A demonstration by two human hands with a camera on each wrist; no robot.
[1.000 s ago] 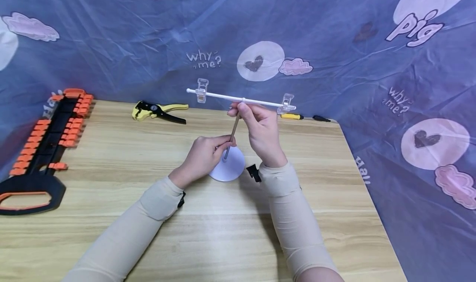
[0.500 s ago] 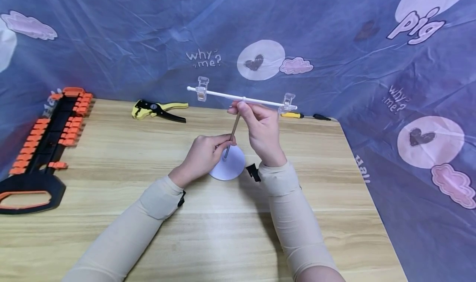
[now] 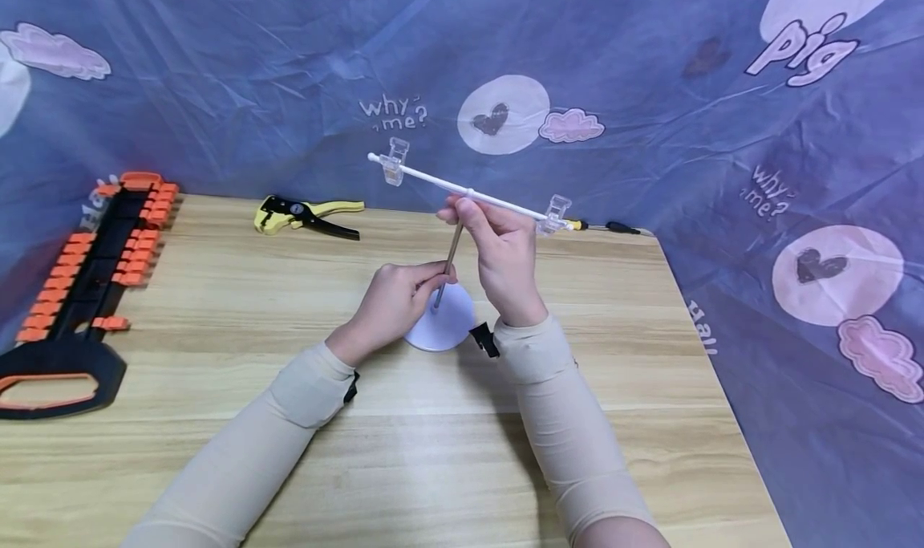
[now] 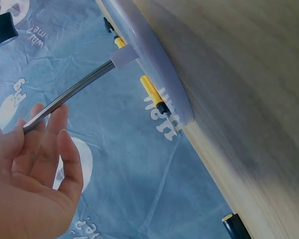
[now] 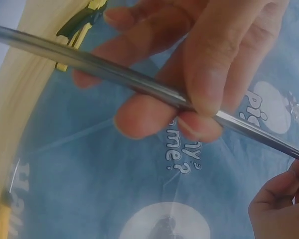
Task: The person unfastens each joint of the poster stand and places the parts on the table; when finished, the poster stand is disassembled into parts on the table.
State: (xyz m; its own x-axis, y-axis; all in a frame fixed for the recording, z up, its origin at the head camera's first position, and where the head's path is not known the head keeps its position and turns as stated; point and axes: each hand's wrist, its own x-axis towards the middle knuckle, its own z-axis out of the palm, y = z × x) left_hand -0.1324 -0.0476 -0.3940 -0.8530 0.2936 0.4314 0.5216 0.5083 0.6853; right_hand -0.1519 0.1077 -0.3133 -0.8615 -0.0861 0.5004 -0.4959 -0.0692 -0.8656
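Observation:
Both hands hold a clip stand made of a white round base [image 3: 440,323], a thin metal rod [image 3: 452,247] and a white crossbar [image 3: 433,179] with a clear clip near each end. My left hand [image 3: 386,299] pinches the rod above the base between thumb and index finger; the right wrist view shows those fingers up close. Higher up, my right hand [image 3: 505,251] grips the rod just under the crossbar with thumb and fingers. The rod leans, and the crossbar slopes down to the right. In the left wrist view, a short collar [image 4: 123,57] joins the rod to the base.
A black rack [image 3: 79,299] with rows of orange tabs and a looped handle lies at the left. Yellow and black wire strippers [image 3: 306,215] sit at the table's back edge. Behind the right hand lies a screwdriver [image 3: 621,228]. Printed blue sheets surround the wooden table [image 3: 346,468].
The crossbar has turned clockwise in the head view, its left end higher and its right end lower. My right hand has shifted slightly left; my left hand stays in place.

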